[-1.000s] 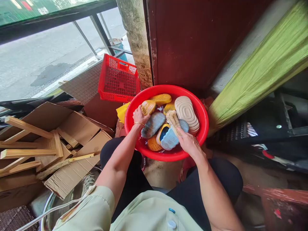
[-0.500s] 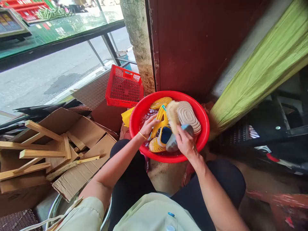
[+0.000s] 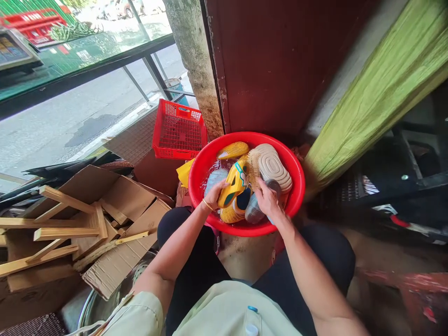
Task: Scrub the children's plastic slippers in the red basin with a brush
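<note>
A red basin [image 3: 298, 186], seen from above, serves as the point of reference; it contains water and several shoes. The left hand [image 3: 213, 196], with a thin bracelet at its wrist, is closed on one end of a yellow shoe [image 3: 233, 185], pinching it between thumb and fingers. This shoe is held tilted over the middle of the basin, its cut-out upper and blue-and-white trim showing. The right hand [image 3: 268, 200] is wrapped about the lower end of a brush [image 3: 254, 164], also over the middle of the basin. The bristles lie just beside the held shoe; whether they touch it cannot be made out.

At the far side of the basin lies an upturned shoe [image 3: 233, 150], its yellow sole patterned. On the basin's right side is a beige sole [image 3: 273, 165] marked with concentric rings. A pale blue shoe [image 3: 214, 178] lies in the basin's left part, and a grey shoe [image 3: 255, 212] lies near its front edge.

Outside the basin, a red crate [image 3: 180, 133] stands beyond its left edge, and a yellow cloth [image 3: 184, 172] lies just left of its rim. Farther left of the basin are cardboard [image 3: 121, 266] and wooden pieces [image 3: 70, 233]. A green curtain [image 3: 367, 98] hangs to the basin's right; a dark red door [image 3: 280, 70] stands behind it.
</note>
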Available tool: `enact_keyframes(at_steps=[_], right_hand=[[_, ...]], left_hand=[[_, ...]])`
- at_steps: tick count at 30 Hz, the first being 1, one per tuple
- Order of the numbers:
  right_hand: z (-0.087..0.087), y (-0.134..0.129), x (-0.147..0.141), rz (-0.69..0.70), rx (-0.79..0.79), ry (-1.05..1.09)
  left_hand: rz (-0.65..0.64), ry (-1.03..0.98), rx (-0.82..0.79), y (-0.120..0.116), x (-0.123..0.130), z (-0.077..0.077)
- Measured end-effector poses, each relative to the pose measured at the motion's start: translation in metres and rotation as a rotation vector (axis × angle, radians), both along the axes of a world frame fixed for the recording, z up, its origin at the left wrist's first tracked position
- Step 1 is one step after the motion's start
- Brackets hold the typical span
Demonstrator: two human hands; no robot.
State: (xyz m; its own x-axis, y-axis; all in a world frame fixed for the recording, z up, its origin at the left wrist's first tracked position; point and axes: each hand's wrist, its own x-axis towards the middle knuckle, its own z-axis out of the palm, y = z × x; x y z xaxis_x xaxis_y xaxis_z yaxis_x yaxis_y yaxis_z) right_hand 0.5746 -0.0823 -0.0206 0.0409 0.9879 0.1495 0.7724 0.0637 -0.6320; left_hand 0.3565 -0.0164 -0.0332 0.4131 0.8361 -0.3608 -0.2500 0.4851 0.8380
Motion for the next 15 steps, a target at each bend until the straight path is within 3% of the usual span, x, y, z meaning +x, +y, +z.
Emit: enact_keyframes(at_steps=[3, 8, 15], right_hand=[[-0.008, -0.016, -0.014, 0.106, -0.002, 0.042], [-0.013, -0.045, -0.025, 0.277, -0.128, 0.045], [-0.005, -0.059, -0.023, 0.331, -0.147, -0.094]], left_hand=[[0.068, -0.045, -0.069, 0.006, 0.001, 0.001], [0.316, -0.040, 0.008, 0.024, -0.003, 0.006], [0.486, -0.082, -0.007, 0.038, 0.001, 0.003]])
